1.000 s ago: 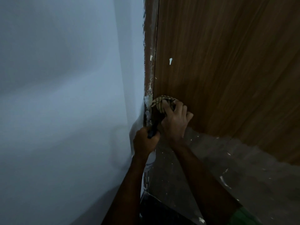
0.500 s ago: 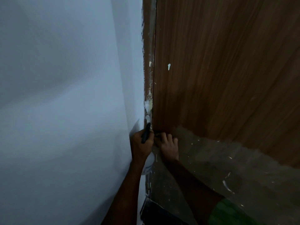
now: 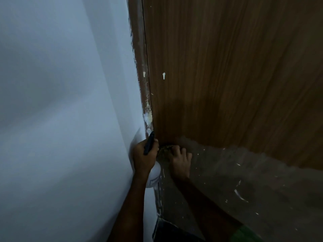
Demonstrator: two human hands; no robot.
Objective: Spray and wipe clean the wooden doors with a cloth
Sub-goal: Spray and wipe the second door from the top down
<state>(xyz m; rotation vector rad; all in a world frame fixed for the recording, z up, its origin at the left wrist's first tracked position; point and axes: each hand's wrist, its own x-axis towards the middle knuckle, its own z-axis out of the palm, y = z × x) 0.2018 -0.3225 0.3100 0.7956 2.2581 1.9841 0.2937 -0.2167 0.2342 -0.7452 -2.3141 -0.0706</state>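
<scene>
The wooden door (image 3: 227, 75) fills the right of the view, brown grain above and a dull grey, paint-flecked band (image 3: 236, 180) low down. My right hand (image 3: 180, 161) presses a patterned cloth (image 3: 164, 150) against the door at the edge of that band, fingers curled over it; only a bit of cloth shows. My left hand (image 3: 144, 158) grips a white spray bottle (image 3: 153, 173) with a dark nozzle (image 3: 149, 143), held right beside the door's edge.
A pale blue-white wall (image 3: 61, 119) takes up the left. Between wall and door runs a brown frame strip (image 3: 139, 67) smeared with white paint. White paint drips dot the door. Dark floor (image 3: 167, 231) shows at the bottom.
My right hand slid the cloth down the door's left edge from mid-height to the grey band. The left hand with the bottle stayed in place.
</scene>
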